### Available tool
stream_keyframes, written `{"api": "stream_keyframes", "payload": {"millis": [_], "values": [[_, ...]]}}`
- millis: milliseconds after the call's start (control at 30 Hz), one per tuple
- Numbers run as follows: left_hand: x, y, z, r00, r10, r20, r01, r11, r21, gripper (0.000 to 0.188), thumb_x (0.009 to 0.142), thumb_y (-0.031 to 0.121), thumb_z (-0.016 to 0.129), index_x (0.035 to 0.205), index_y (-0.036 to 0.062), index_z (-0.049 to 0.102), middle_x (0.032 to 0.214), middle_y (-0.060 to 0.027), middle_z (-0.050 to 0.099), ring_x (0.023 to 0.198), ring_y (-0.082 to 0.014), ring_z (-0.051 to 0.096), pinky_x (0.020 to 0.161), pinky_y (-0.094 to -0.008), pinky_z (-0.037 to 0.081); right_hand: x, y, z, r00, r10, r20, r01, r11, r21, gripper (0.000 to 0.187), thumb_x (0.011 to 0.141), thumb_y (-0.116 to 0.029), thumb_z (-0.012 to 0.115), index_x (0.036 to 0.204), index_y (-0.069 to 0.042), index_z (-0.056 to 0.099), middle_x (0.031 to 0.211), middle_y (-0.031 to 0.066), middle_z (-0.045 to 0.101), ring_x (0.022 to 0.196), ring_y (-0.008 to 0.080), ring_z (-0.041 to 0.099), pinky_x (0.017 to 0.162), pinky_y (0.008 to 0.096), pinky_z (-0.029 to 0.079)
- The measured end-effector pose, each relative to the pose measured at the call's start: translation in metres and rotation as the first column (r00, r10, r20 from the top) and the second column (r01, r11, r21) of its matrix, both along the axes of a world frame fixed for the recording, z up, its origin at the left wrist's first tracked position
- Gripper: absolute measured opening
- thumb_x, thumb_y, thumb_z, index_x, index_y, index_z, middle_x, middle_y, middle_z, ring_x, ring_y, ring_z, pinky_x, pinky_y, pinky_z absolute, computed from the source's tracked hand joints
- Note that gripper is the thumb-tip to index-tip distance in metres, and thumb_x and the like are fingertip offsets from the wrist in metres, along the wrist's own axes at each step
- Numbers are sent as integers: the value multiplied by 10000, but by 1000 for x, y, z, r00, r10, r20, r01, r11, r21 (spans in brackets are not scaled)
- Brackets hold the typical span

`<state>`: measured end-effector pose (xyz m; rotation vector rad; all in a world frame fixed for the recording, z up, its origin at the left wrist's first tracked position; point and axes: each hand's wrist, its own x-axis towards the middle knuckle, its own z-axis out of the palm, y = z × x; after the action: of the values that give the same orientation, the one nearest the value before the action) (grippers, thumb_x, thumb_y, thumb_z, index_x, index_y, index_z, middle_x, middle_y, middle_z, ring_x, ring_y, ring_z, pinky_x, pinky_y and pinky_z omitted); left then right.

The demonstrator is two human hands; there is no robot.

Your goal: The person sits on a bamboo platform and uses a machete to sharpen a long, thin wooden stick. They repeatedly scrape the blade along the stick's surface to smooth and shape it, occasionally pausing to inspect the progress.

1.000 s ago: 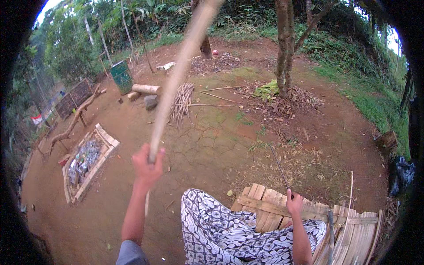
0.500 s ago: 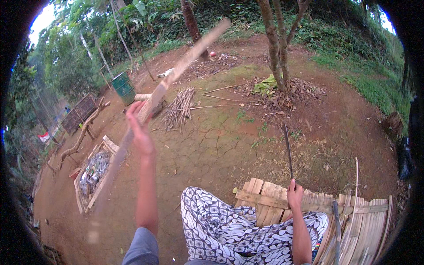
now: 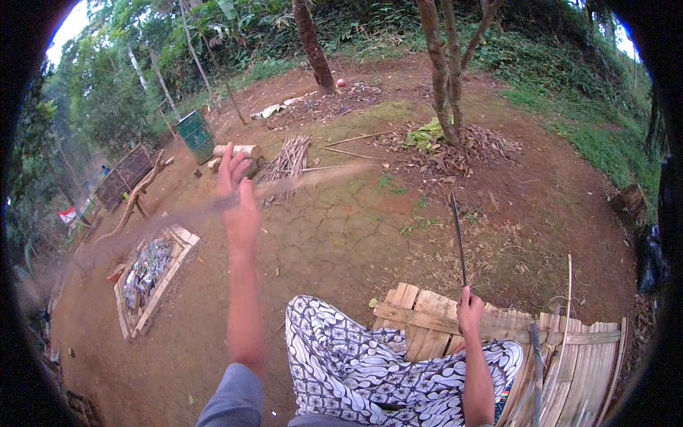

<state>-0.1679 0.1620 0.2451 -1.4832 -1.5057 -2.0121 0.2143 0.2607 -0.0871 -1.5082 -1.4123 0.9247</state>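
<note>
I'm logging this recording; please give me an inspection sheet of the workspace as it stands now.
Surface: slatted platform, partly overlapped by patterned cloth; cracked bare ground beyond.
Job's things: motion-blurred strip crossing at the left hand; long dark tool in the right.
Clutter: stick pile; wood-edged bed of mixed scraps; curled shavings on the ground.
Hands: left hand raised, fingers apart, grip on the strip unclear; right hand closed around the tool's near end.
Cables: nothing seen.
Surroundings: green drum, trees, leaf litter.
</note>
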Motion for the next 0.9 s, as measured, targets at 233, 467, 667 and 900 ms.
{"api": "stream_keyframes", "payload": {"millis": [233,467,667,900], "values": [[-38,-32,56,316,520,-794,-927,345,-143,330,733,-30,496,978,98,676,945,-138,640,910,-261,622,984,-489,341,0,2,-4,999,-2,-37,3,1000,24,572,932,-447,428,569,-9,493,494,43,462,491,135,444,510,331,372],[-32,2,65,-282,-309,-908,-918,362,162,108,734,87,582,739,137,677,747,-62,647,802,-211,635,1019,-420,315,0,5,-13,998,-3,-65,3,1000,-6,572,929,-452,431,564,-15,482,491,38,451,489,132,433,501,329,359],[-53,15,66,-125,-132,-983,-718,696,-2,88,751,151,611,816,135,668,810,-66,643,895,-203,596,976,-367,340,-3,2,0,985,-42,-167,36,999,-36,583,926,-474,427,556,-26,480,484,29,438,465,122,409,466,312,334],[-100,34,18,594,218,-774,-613,746,-261,279,858,305,574,1020,83,622,889,-111,657,933,-288,596,939,-406,362,4,6,0,870,-136,-473,125,991,-56,567,914,-530,427,580,-72,435,460,6,408,412,114,411,385,269,310]]}}
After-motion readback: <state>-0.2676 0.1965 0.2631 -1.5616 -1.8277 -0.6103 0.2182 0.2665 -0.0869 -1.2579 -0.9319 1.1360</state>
